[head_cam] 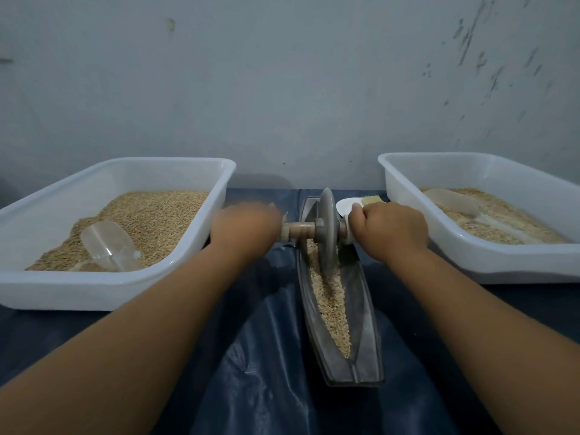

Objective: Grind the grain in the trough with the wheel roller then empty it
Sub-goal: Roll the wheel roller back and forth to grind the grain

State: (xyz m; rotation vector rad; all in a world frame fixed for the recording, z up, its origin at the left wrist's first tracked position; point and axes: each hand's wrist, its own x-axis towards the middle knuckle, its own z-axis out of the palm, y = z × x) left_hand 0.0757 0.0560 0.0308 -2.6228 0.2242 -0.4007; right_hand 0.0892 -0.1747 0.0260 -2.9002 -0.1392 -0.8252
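A: We log the wheel roller (327, 231) standing upright on its edge in the far half of the trough (365, 328). The trough lies lengthwise on the dark blue cloth (270, 356), between the two tubs.

B: And the grain (329, 304)?

A: It lies in a band along the trough floor, from under the wheel toward the near end. It looks coarse and pale.

B: Hands?

A: Our right hand (389, 229) has its fingers curled round the right end of the axle, knuckles up. Our left hand (246, 229) sits at the wooden handle (298, 230) on the left end. It is smeared with blur, so we cannot tell how the fingers lie.

B: Surroundings?

A: The left tub (94, 287) is white and holds a deep bed of tan grain, with a clear scoop (108, 244) lying in it. The right tub (489, 262) is also white and holds a thinner layer, with a second clear scoop (452, 200) resting on it. Just behind our right hand we see a small white dish (346, 205) with a brush (372, 200) beside it. A grey wall (282, 89) runs behind everything.
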